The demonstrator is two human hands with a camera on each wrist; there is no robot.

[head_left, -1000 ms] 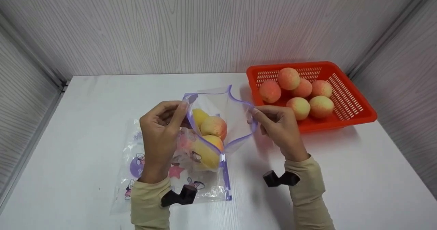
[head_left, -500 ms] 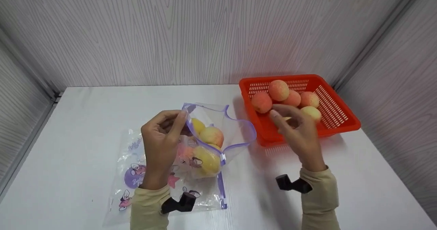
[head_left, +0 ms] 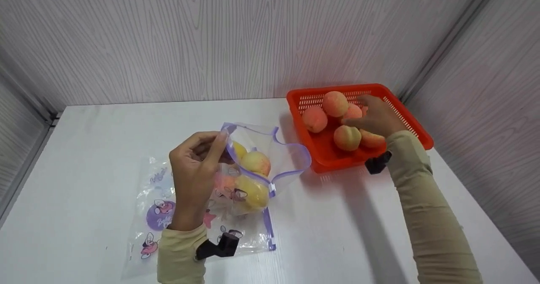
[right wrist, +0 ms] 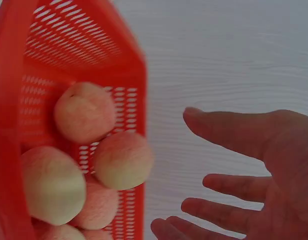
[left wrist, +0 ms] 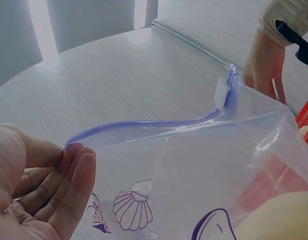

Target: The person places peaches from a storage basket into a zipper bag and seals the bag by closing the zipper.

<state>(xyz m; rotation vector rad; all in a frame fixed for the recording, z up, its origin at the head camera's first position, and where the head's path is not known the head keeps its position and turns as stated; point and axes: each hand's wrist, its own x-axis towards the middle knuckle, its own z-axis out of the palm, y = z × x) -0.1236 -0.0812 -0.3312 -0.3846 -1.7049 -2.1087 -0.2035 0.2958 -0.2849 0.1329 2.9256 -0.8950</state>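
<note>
At two o'clock from the bag (head_left: 278,151), spreading the right hand (head_left: 378,116), now off its rim (head_left: 309,159), over peaches (head_left: 335,104); leaving just the left hand (head_left: 193,161) pinching that rim agape.

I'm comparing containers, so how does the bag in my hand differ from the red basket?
The bag is clear with purple edging; the basket is red with slotted sides. The left hand pinches the bag's rim; the basket stands on the table. Both are open and hold fruit.

Bag (head_left: 282,155) gaping wide, basket wall (head_left: 335,164) around peaches (head_left: 347,138)
</note>
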